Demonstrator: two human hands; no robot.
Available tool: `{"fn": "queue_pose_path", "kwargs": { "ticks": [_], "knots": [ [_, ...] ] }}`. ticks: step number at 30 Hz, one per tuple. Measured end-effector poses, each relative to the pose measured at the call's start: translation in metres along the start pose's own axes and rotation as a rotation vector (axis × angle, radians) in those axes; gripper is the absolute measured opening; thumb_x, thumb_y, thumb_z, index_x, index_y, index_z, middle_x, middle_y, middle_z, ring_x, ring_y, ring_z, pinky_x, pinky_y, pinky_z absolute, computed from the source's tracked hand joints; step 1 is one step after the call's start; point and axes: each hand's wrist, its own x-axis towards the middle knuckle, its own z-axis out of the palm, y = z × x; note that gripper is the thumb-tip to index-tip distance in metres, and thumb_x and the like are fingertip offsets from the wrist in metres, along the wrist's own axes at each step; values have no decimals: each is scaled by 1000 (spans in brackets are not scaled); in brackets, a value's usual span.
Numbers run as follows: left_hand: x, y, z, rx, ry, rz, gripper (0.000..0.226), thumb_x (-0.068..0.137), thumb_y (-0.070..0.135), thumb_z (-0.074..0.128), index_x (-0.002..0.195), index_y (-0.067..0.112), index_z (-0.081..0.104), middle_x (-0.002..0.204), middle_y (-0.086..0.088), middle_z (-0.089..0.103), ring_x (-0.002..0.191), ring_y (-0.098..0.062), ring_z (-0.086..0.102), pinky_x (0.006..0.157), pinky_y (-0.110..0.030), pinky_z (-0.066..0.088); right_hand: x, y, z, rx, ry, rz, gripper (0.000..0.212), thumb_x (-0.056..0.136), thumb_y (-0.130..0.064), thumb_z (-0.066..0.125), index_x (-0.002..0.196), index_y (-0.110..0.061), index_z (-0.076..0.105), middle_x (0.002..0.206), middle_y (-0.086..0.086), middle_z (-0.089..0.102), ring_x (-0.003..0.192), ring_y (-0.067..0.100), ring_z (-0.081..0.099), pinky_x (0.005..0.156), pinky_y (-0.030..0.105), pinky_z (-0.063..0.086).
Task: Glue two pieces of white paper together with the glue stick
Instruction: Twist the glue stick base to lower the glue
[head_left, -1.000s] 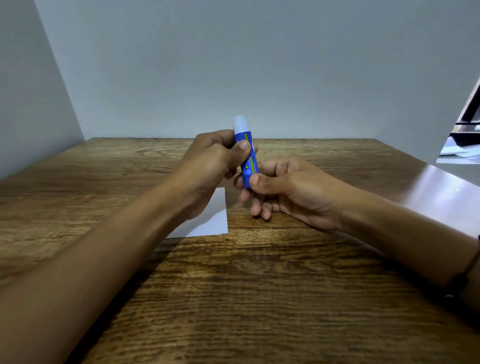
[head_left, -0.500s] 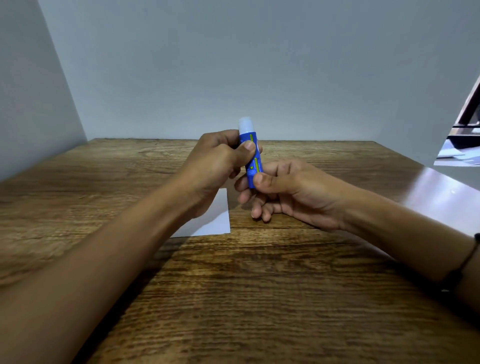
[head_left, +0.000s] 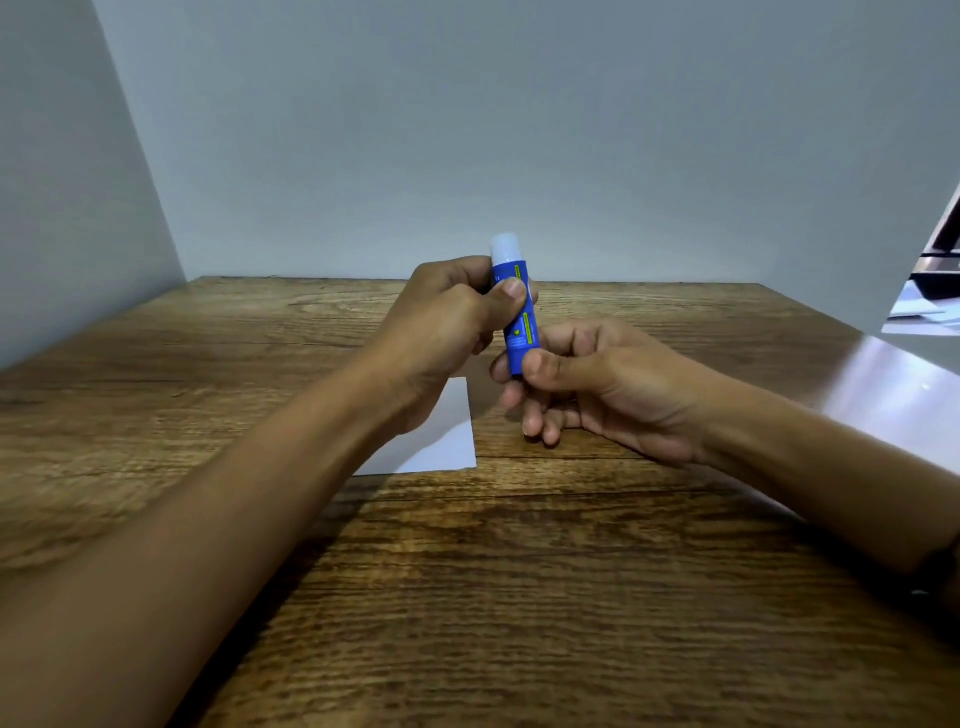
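The blue glue stick (head_left: 517, 312) stood nearly upright above the wooden table (head_left: 519, 597), held between both hands. The left hand (head_left: 447, 322) gripped its upper part, thumb pressed across the barrel just below the pale tip. The right hand (head_left: 597, 384) pinched its lower end between thumb and curled fingers. A sheet of white paper (head_left: 441, 441) lay flat on the table beneath the left hand and wrist, which covered most of it. The label's print was too small to read.
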Motion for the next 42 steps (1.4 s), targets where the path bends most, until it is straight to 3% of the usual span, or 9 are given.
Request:
{"fn": "queue_pose_path", "kwargs": {
  "ticks": [4,10,16,20,23,29,33,36,42],
  "knots": [
    [0,2,0,-23,-6,0,21,89,9,48,73,13,61,64,-2,50,57,-14,33,54,-23,27,1,1,1,-29,74,-7,24,64,-23,71,78,-11,56,54,0,58,45,11,56,40,20,45],
    [0,2,-1,-15,0,6,21,89,8,47,73,11,61,55,1,50,53,-13,35,53,-23,29,-2,-3,-4,49,-86,7,31,78,-26,56,99,-3,61,88,9,71,60,16,64,54,23,52],
    [-1,3,0,-16,-19,6,21,89,8,47,74,12,60,62,-1,50,54,-12,34,53,-22,28,0,-1,0,-7,54,9,23,65,-22,69,79,-9,55,57,1,60,48,12,58,45,22,49],
    [0,3,-1,-25,-11,20,23,89,9,46,72,12,60,62,-3,49,56,-15,34,53,-24,29,-2,-3,-3,54,-55,8,31,73,-31,62,93,-6,60,80,6,70,57,15,63,53,23,53],
    [0,2,-1,-14,-9,18,23,90,9,46,71,12,60,58,-2,49,53,-15,34,53,-24,30,-3,-4,-6,74,-102,25,31,80,-26,52,99,-4,62,92,10,72,64,17,66,59,24,54],
    [0,2,-1,-39,-27,20,23,89,8,46,72,13,61,58,2,52,57,-13,36,53,-22,29,-1,-2,0,20,17,16,19,68,-22,65,80,-9,58,65,4,63,51,13,59,49,24,52],
    [0,2,-1,-43,-22,22,23,89,9,45,72,12,60,62,-3,51,63,-20,36,56,-26,29,-2,-3,-2,51,-46,12,26,73,-29,62,88,-7,60,77,6,68,57,14,62,54,24,53],
    [-1,2,-1,-28,-26,16,23,90,9,46,72,11,60,57,-3,50,53,-18,35,55,-28,29,-3,-4,-5,71,-89,30,33,80,-29,52,99,-3,62,90,10,71,63,16,65,59,25,54],
    [-2,2,-1,-36,-47,27,22,89,8,46,72,12,60,55,3,53,55,-13,36,51,-21,30,-2,-3,-2,24,-11,22,19,70,-21,64,82,-8,58,71,4,67,55,14,62,54,25,53]
  ]
}}
